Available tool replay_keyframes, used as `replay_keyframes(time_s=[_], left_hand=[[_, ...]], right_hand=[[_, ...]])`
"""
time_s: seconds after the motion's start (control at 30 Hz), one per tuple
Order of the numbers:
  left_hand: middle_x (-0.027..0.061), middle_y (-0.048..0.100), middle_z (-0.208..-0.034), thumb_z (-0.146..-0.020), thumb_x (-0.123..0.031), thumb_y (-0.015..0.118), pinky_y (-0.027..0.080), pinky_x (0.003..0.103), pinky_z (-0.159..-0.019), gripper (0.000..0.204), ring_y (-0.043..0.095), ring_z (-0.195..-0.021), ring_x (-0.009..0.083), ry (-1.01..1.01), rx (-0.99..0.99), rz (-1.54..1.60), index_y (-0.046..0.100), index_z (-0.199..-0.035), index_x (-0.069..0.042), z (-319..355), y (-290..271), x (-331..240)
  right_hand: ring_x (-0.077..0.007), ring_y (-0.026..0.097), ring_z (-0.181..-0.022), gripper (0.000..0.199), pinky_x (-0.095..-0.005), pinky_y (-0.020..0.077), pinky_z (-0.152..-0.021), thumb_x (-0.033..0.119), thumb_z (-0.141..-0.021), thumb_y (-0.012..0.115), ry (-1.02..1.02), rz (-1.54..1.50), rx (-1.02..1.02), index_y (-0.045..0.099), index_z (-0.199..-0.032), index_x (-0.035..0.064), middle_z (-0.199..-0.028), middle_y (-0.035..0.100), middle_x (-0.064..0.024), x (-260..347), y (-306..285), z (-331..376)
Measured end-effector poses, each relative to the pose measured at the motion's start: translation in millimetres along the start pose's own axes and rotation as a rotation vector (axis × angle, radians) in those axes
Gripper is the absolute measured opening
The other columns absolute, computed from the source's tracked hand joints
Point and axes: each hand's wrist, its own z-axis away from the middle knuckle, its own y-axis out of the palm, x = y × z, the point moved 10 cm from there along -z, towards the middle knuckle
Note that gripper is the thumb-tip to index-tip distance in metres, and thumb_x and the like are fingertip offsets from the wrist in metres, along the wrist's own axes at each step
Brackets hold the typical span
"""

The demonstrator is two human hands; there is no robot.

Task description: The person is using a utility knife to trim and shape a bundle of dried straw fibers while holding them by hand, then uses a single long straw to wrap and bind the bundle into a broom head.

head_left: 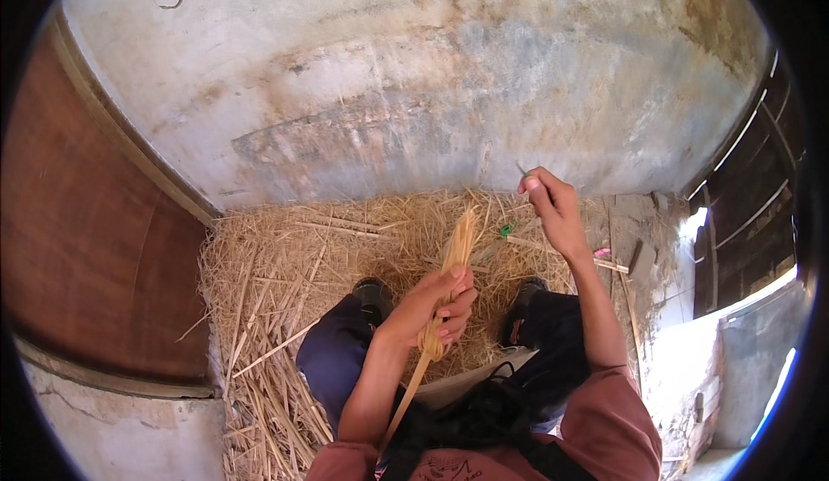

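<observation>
My left hand [439, 308] is wrapped round a bundle of pale yellow strips [460, 246], like straw or split bamboo. The bundle's frayed end points up and away from me, while a long flat strip [408, 403] runs down from it towards my lap. Raised to the right and farther off, my right hand [554, 209] is closed on a small thin tool [521, 168] with a bit of green at my fingers. Only its narrow grey tip shows, so its kind is unclear. The tool is apart from the bundle.
Loose straw and shavings [319, 213] cover the floor between my shoes. Long strips [268, 403] lie heaped at the left. A green tie [506, 231] and a stick [609, 263] lie beyond my right knee. A stained wall [414, 92] stands ahead, a brown door [112, 222] at left.
</observation>
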Motion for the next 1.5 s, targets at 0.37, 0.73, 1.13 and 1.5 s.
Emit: replay_keyframes(time_s=[0.37, 0.73, 1.13, 1.5], left_hand=[[-0.0072, 0.038, -0.058, -0.113, -0.043, 0.047, 0.035, 0.023, -0.034, 0.033, 0.036, -0.035, 0.0054, -0.029, 0.143, 0.225, 0.046, -0.094, -0.015, -7, 8, 10], [-0.0045, 0.043, -0.063, -0.107, -0.063, 0.046, 0.052, 0.029, -0.047, 0.052, 0.048, -0.043, 0.0081, 0.008, 0.125, 0.042, 0.051, -0.112, -0.011, -13, 2, 10], [0.0037, 0.062, -0.088, -0.105, -0.030, 0.069, 0.056, 0.031, -0.066, 0.045, 0.064, -0.067, 0.0131, 0.054, -0.220, -0.737, 0.056, -0.136, 0.000, 0, -12, -20], [-0.0027, 0.055, -0.071, -0.106, -0.029, 0.068, 0.044, 0.027, -0.048, 0.030, 0.053, -0.052, 0.0076, 0.092, -0.257, -0.771, 0.058, -0.116, -0.003, -4, -13, -18]], right_hand=[[-0.0062, 0.056, -0.071, 0.057, -0.0239, 0.0461, -0.063, 0.021, -0.087, 0.088, 0.056, -0.490, 0.488, 0.063, -0.136, 0.0056, -0.085, 0.063, 0.0033, 41, 97, 39], [-0.0155, 0.071, -0.062, 0.009, -0.0290, 0.0566, -0.057, 0.004, -0.093, 0.078, 0.272, -0.561, 0.454, 0.072, -0.093, -0.0025, -0.079, 0.074, -0.0090, 39, 97, 41], [-0.0084, 0.065, -0.059, 0.019, -0.0268, 0.0493, -0.055, 0.017, -0.094, 0.081, 0.203, -0.156, 0.355, 0.073, -0.088, 0.0011, -0.073, 0.072, -0.0030, 42, 84, 37], [-0.0048, 0.051, -0.060, 0.028, -0.0260, 0.0389, -0.055, 0.028, -0.095, 0.081, 0.207, -0.120, 0.373, 0.071, -0.083, 0.0047, -0.066, 0.059, 0.0045, 25, 88, 33]])
